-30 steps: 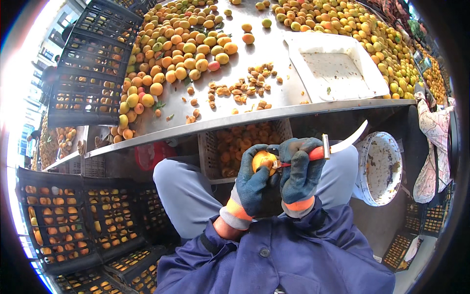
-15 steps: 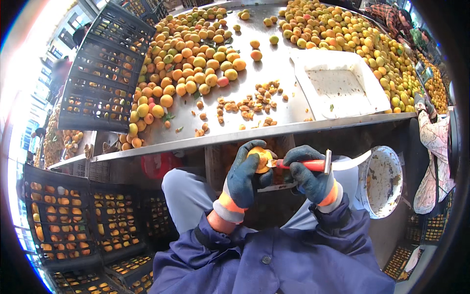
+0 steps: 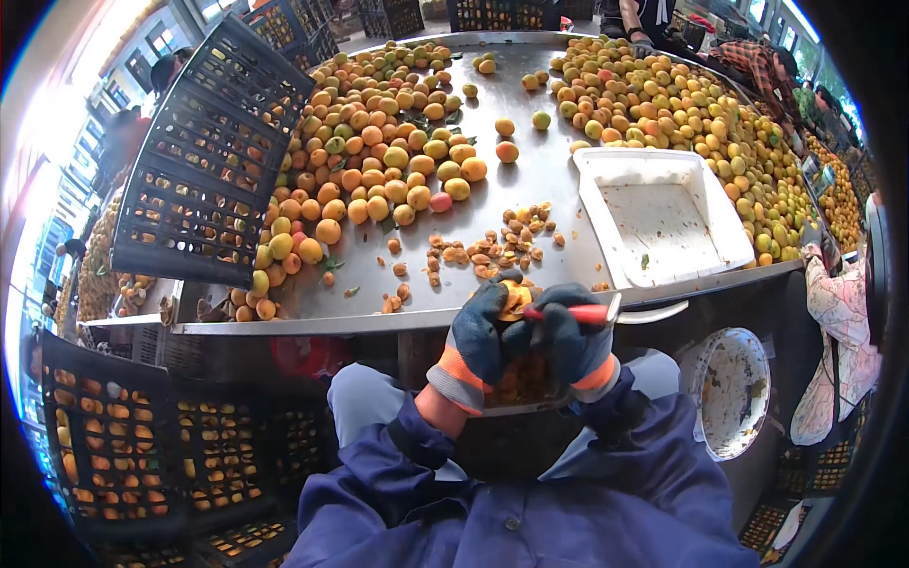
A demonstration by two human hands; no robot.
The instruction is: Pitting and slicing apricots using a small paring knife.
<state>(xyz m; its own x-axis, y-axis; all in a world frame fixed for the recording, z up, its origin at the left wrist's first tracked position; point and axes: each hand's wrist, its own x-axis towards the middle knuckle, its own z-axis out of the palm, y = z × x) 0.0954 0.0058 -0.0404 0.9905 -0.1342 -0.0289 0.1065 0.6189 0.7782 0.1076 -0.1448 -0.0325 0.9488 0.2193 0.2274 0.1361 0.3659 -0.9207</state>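
Both my hands wear dark gloves with orange and grey cuffs and meet over the table's near edge. My left hand [image 3: 478,327] is closed round an opened orange-yellow apricot [image 3: 516,297]. My right hand [image 3: 571,333] grips a red-handled knife [image 3: 595,313]; its pale curved blade points right, away from the fruit, and the handle's other end is at the apricot. Fingers hide the contact there. Just beyond my hands, brown apricot pits [image 3: 485,251] lie scattered on the metal table [image 3: 530,180].
A heap of apricots [image 3: 379,156] covers the table's left, beside a tilted black crate [image 3: 204,156]. Another heap [image 3: 663,114] lies right, behind a white tray [image 3: 658,222]. A stained white bucket [image 3: 734,393] stands right of my knees; filled crates [image 3: 109,435] stand left. Other people work at the far right.
My hands have risen toward the table edge with the apricot and knife, and drawn closer together. The view has tilted up, showing more of the far side.
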